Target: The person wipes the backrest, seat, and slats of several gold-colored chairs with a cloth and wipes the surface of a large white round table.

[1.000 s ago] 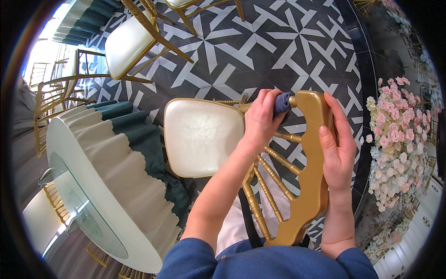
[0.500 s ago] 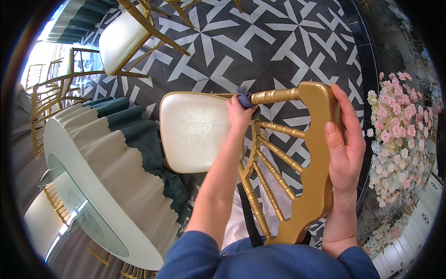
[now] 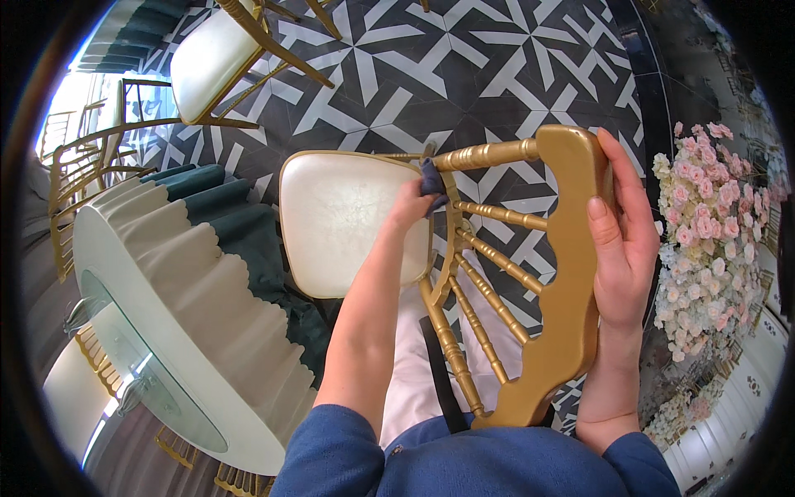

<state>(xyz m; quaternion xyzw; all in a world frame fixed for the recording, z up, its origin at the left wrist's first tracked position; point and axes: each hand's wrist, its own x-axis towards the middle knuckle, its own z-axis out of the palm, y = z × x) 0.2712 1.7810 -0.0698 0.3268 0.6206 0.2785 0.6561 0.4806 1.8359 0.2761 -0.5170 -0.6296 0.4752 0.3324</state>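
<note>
A gold chair [image 3: 571, 282] with turned spindles and a white padded seat [image 3: 352, 224] stands right in front of me. My right hand [image 3: 627, 240] is wrapped round the outer edge of its top rail, thumb on the near face. Down at the lower end of the far back post, my left hand [image 3: 407, 203] grips a dark blue cloth [image 3: 432, 186]. The cloth lies against the post, close to the rear edge of the seat. Part of the left fingers is hidden behind the cloth.
To the left stands a round table [image 3: 186, 331] with a glass turntable and a cream and green skirted cloth [image 3: 248, 240]. Another gold chair [image 3: 219, 66] is at the far left. Pink and white flowers [image 3: 708, 224] rise on the right, beyond a dark floor edge.
My left hand has slid the cloth down along the far post toward the seat. The chair's top rail sits slightly further right and higher in view, my right hand still on it.
</note>
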